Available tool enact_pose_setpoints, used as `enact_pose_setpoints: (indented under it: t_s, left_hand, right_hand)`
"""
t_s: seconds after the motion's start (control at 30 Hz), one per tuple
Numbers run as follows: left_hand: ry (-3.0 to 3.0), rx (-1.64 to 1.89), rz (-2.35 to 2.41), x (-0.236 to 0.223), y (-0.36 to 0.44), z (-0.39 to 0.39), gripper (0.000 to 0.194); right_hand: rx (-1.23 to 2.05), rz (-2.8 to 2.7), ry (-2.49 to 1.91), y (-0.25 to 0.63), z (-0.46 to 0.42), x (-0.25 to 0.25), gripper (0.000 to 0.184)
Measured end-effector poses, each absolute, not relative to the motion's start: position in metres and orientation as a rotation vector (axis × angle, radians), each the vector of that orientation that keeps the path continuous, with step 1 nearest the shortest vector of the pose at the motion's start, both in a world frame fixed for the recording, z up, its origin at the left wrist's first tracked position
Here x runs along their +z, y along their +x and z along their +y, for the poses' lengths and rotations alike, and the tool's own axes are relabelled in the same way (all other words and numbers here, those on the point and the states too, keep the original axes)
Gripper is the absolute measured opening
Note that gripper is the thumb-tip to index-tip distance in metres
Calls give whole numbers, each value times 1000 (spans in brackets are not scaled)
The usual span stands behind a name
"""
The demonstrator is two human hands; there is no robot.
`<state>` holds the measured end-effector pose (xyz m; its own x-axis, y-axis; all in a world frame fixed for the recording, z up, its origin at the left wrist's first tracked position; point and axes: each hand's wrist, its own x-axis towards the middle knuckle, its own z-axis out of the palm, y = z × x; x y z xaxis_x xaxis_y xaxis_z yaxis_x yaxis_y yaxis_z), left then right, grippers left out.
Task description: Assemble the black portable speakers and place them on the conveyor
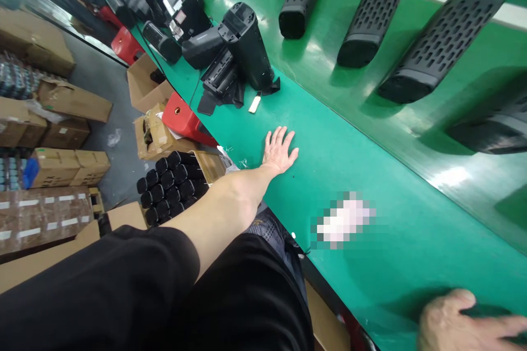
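My left hand (278, 152) lies flat on the green tabletop (329, 153), fingers spread and holding nothing. Close to its fingertips are a small cream-coloured piece (254, 103) and an upright black plastic housing (249, 44). At the lower right corner my right hand (459, 322) is partly cut off by the frame edge; its thumb and fingers are apart, with nothing seen in them. Between the two hands lies a pale, blurred-out rectangular object (346, 220) whose kind cannot be made out.
Black perforated housings (376, 13) stand in a row on the shiny green surface beyond the table. More black parts (222, 71) crowd its far left. Below the left edge are a red stool (187, 120), a carton of black cylindrical parts (171, 186) and stacked cardboard boxes (74, 167).
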<state>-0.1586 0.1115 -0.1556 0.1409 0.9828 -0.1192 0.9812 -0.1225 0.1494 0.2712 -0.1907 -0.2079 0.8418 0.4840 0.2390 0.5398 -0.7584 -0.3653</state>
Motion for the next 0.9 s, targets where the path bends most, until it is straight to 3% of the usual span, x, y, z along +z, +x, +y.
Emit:
enact_pose_setpoints:
  t_s: [0.9]
  left_hand:
    - [2203,41,1936,-155,-159,112,63]
  right_hand:
    - [-211,-482,-2694,269,-179,-211,123]
